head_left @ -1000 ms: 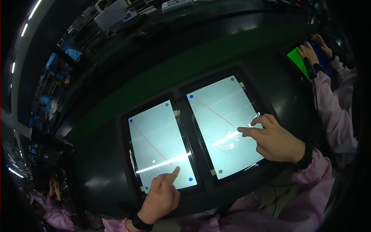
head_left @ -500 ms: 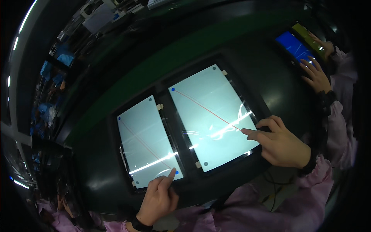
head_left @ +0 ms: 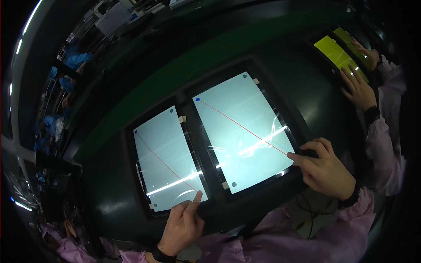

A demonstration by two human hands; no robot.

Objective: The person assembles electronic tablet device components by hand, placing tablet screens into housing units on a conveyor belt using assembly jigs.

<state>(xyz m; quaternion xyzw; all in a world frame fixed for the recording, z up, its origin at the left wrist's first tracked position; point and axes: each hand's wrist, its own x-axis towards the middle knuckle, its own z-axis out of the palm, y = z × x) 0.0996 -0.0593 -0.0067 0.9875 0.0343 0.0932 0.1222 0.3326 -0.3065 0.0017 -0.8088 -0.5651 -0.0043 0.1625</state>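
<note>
Two touch-screen panels with lit white faces lie side by side in front of me. On the smaller left panel (head_left: 151, 171), a thin red line slants from a blue dot at the upper left to the fingertip of my left hand (head_left: 180, 225). That hand's index finger is stretched out on the lower right corner; its other fingers are loosely bent, holding nothing. The larger right panel (head_left: 237, 162) shows a similar red line, ending under the index fingertip of my right hand (head_left: 328, 170) near its right edge. My right hand is also empty, with its fingers apart.
At the far right, another person's hands (head_left: 360, 90) rest on two panels, the nearer one a bright yellow screen (head_left: 330, 49). A green strip (head_left: 144, 87) runs behind my panels on the dark bench (head_left: 105, 188). Cables (head_left: 309, 217) hang below the bench's near edge.
My right fingertip has slid down and right, and the red line has lengthened with it. My left fingertip now covers the lower blue dot. The other person's nearer screen turned from blue to yellow.
</note>
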